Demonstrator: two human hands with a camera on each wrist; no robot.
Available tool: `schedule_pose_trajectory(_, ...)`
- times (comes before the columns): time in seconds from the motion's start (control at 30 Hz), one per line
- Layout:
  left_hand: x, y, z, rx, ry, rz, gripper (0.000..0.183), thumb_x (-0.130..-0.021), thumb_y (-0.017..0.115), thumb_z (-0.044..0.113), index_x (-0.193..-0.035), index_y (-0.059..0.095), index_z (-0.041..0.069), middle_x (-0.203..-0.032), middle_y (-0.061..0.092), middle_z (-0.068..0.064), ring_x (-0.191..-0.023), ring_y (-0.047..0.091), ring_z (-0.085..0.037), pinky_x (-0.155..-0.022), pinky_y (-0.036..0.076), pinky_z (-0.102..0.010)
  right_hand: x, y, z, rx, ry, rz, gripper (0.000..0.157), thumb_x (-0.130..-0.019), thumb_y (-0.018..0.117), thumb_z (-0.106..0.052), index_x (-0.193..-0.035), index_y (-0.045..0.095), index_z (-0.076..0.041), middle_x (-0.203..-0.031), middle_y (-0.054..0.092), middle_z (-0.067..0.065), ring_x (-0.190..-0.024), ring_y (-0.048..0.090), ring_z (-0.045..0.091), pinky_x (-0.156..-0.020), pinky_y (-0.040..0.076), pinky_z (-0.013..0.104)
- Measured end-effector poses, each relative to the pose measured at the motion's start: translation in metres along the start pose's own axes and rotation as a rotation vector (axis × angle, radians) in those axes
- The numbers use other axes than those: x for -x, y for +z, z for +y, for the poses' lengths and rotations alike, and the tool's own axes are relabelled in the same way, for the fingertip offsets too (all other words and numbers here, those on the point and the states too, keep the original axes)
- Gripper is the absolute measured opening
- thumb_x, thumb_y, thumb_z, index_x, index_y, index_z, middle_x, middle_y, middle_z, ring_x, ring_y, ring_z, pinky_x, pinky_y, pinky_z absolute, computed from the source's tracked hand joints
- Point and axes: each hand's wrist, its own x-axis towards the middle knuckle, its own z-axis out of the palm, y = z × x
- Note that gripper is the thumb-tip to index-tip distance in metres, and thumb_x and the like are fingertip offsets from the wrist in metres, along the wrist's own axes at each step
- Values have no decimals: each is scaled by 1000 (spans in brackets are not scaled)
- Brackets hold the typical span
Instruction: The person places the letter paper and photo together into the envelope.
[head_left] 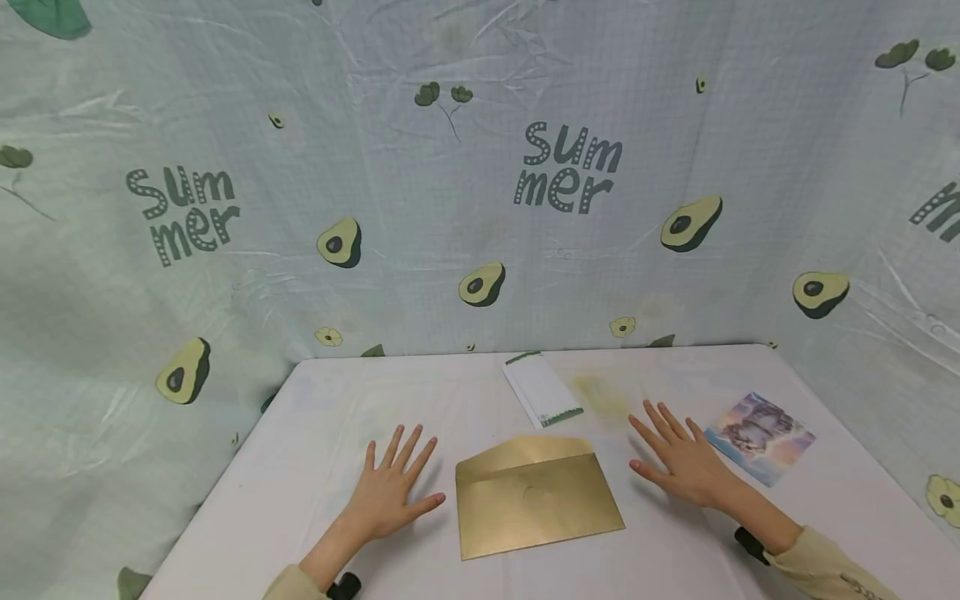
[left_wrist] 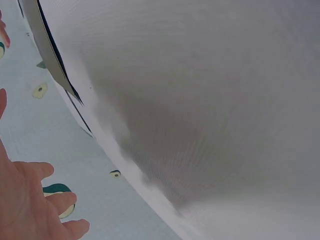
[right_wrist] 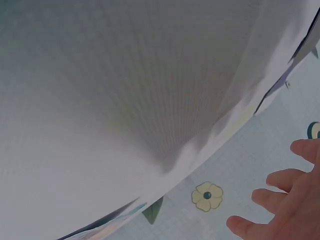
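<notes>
While your left hand [head_left: 385,498] and right hand [head_left: 688,468] spread their fingers, holding nothing, the open, rectangular gold paper envelope [head_left: 537,507] lies between them on the white table [head_left: 322,433], long axis running side to side, nearer your left.

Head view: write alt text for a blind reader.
A gold envelope, flap open, lies on a white table between a person's left grip and right grip, fingers spread. Beyond are a white card, a colourful card and an avocado-print curtain.
</notes>
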Motion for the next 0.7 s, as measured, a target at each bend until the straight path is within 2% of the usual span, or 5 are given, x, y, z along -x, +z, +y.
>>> schedule_pose_trajectory(0.2,0,0,-2,-9,3,-9,76,-80,44,64,-140,29,20,-147,24,-8,-135,19,-35,-97,20,-65,1,3,0,18,-23,14,65,-86,47,-51,-140,30,-20,-150,14,9,-138,-10,11,-99,17,61)
schedule_pose_trajectory(0.43,2,0,0,24,34,-23,76,-81,42,65,-139,32,16,-146,27,-11,-135,19,-36,-97,19,-65,3,4,-1,52,-60,58,65,-85,48,-51,-140,30,-22,-150,16,8,-134,-15,4,-98,20,60)
schedule_pose_trajectory(0.7,0,2,-1,22,46,-46,76,-81,42,64,-140,28,20,-148,22,-9,-137,15,-34,-99,18,-65,4,1,-5,38,-61,8,66,-84,48,-53,-138,34,-18,-149,18,10,-138,-11,10,-99,18,60)
